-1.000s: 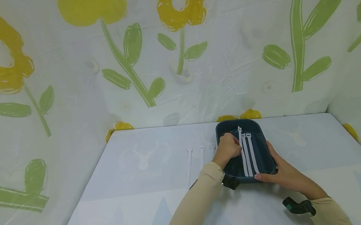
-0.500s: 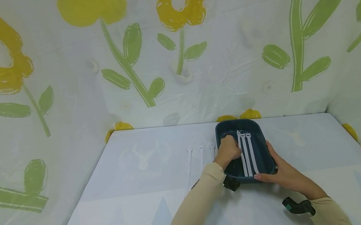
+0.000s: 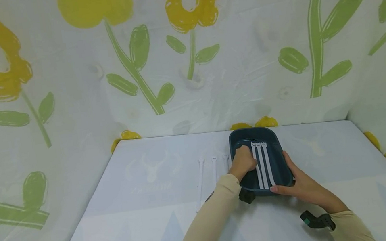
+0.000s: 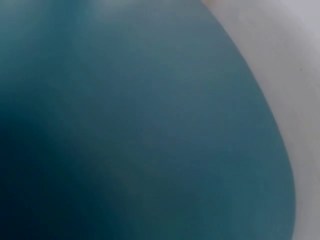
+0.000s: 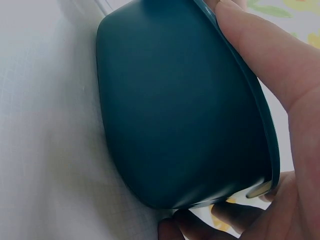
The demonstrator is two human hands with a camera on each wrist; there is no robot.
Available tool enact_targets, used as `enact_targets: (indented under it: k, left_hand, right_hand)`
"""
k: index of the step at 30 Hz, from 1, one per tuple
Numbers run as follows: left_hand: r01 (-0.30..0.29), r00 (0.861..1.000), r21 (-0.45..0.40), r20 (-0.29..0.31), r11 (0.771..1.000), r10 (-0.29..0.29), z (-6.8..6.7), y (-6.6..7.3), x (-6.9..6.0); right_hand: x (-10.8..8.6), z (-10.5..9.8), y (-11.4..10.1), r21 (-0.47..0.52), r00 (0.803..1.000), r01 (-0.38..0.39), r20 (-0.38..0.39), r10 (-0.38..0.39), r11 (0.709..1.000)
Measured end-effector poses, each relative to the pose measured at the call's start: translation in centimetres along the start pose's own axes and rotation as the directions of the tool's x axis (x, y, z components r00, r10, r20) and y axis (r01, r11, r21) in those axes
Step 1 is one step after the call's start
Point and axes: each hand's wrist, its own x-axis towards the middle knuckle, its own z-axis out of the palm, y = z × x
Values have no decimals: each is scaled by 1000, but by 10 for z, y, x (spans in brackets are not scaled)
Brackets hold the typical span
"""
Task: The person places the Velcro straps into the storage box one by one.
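Observation:
In the head view a dark teal rectangular tray (image 3: 271, 134) stands on the table. Three slim white cable ties with slotted heads lie side by side in it. My left hand (image 3: 243, 160) reaches into the tray with curled fingers and pinches the leftmost cable tie (image 3: 255, 153); the fingertips are hidden. My right hand (image 3: 302, 183) grips the tray's near right corner, its thumb on the rim. Seen from the right wrist, the thumb (image 5: 260, 45) lies along the rim and the fingers reach round the tray wall (image 5: 170, 100). The left wrist view holds only blurred teal tray wall (image 4: 175, 110).
Left of the tray, several more white cable ties (image 3: 201, 180) lie on the white table (image 3: 119, 228), partly behind the left forearm. A flower-printed curtain (image 3: 233, 90) hangs behind the table and along both sides.
The leftmost cable tie has come down and slightly left with my left hand, so its head sits about level with the other two. My right hand keeps its grip on the tray.

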Motion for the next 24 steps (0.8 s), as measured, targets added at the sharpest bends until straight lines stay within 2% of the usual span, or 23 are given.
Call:
enact_targets:
  k: [19, 24]
  left_hand:
    - [-36, 999, 3, -4, 999, 36, 1, -3, 0]
    - [-23, 1000, -4, -6, 1000, 23, -1, 1, -1]
  right_hand:
    - [-1, 1, -2, -13, 1000, -21, 5, 21, 1000]
    - [-1, 0, -1, -4, 1000, -13, 9, 13, 1000]
